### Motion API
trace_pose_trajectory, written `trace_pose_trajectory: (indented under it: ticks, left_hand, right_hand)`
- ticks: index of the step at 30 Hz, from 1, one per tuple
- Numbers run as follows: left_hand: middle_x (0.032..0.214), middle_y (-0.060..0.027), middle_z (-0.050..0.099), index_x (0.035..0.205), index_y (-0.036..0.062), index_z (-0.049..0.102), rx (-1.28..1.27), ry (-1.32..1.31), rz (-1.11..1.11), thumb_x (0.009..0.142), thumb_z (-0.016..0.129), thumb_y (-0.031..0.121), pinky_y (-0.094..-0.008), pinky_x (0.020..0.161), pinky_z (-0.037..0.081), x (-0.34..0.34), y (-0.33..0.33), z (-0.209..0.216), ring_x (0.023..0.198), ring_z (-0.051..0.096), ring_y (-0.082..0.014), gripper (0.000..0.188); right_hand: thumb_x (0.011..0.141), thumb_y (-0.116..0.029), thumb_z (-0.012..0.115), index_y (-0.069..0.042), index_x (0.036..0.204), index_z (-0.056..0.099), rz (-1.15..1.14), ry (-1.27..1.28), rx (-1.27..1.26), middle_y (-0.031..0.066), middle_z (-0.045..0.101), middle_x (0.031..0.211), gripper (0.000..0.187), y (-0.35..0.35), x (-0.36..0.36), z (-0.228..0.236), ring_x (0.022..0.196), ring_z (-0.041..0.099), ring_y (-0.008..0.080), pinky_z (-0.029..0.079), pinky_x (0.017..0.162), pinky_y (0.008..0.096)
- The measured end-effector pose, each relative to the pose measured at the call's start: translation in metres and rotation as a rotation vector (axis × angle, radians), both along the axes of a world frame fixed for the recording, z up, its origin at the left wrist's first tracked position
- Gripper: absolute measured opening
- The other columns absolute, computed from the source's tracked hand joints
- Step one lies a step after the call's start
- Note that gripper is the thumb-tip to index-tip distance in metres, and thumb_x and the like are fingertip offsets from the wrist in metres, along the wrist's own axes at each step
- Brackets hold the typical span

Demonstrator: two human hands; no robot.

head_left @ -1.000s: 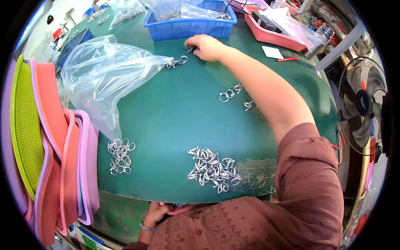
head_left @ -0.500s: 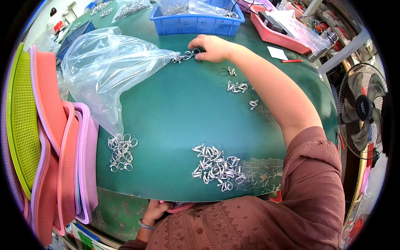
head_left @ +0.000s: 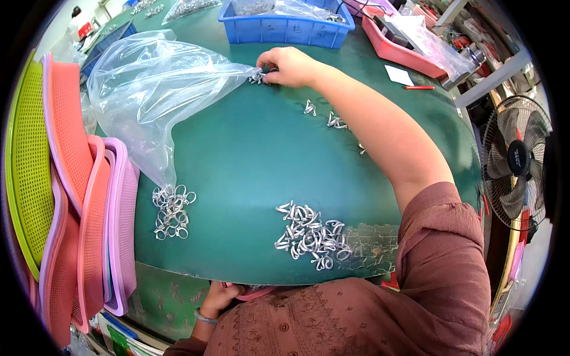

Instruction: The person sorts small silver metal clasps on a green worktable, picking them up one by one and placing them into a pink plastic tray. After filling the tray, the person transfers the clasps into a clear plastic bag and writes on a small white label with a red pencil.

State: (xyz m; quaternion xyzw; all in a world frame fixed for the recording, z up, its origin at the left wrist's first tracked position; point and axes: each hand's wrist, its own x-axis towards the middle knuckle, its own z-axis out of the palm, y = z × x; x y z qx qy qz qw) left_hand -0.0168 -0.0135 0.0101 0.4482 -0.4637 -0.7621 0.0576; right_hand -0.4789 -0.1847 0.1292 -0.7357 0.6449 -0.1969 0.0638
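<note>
My right hand (head_left: 289, 66) reaches to the far side of the green table, its fingers curled down over a few small silvery metal rings (head_left: 256, 78) at the narrow end of a clear plastic bag (head_left: 148, 89). Below the table's front edge, my left hand (head_left: 218, 298) grips the rim of a pink basket (head_left: 255, 293), mostly hidden by the table and my shirt. A pile of silvery rings (head_left: 312, 236) lies at the front, right of the middle. Another ring cluster (head_left: 172, 212) sits at the bag's near corner. Beside my right forearm are a few loose rings (head_left: 310, 108).
Green, pink and purple perforated baskets (head_left: 77, 196) stand stacked at the left. A blue bin (head_left: 285, 29) with bagged parts stands at the back. A pink tray (head_left: 398, 47), a white paper (head_left: 398, 75) and a red pen (head_left: 419, 88) lie back right, near a fan (head_left: 518, 160).
My right hand has moved slightly left, closer over the rings at the bag's end. A loose ring group near my forearm lies further left. My left hand stays at the basket.
</note>
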Motion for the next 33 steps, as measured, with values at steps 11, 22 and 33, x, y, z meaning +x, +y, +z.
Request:
trace_pose_trajectory:
  ticks: [11, 22, 33]
  left_hand:
    - [0.086, -0.0024, 0.056, 0.098, -0.0008, 0.053, -0.024, 0.048, -0.019, 0.067, 0.057, -0.005, -0.0262, 0.064, 0.045, 0.006, -0.001, -0.003, 0.075, 0.054, -0.0128, 0.031]
    - [0.078, 0.0001, 0.053, 0.085, 0.0001, 0.054, -0.019, 0.029, -0.001, 0.067, 0.054, -0.009, -0.0261, 0.062, 0.045, 0.002, -0.002, 0.003, 0.068, 0.051, -0.0109, 0.021]
    - [0.077, 0.0008, 0.052, 0.086, 0.0003, 0.054, 0.055, 0.056, -0.006, 0.066, 0.052, -0.010, -0.0265, 0.062, 0.045, -0.003, -0.004, 0.010, 0.068, 0.051, -0.0107, 0.022]
  right_hand:
    - [0.074, -0.018, 0.063, -0.004, 0.079, 0.063, -0.003, -0.104, 0.347, 0.0084, 0.063, 0.074, 0.015, 0.024, -0.009, 0.027, 0.071, 0.058, 0.0204, 0.047, 0.066, 0.0337]
    - [0.074, -0.013, 0.060, -0.015, 0.108, 0.062, 0.025, 0.123, 0.134, 0.0104, 0.060, 0.102, 0.034, 0.009, 0.021, 0.039, 0.091, 0.056, 0.0256, 0.046, 0.079, 0.0368]
    - [0.067, 0.006, 0.049, -0.015, 0.136, 0.038, 0.053, -0.018, 0.342, 0.0140, 0.047, 0.130, 0.072, -0.026, 0.040, 0.046, 0.118, 0.047, 0.0284, 0.041, 0.097, 0.0352]
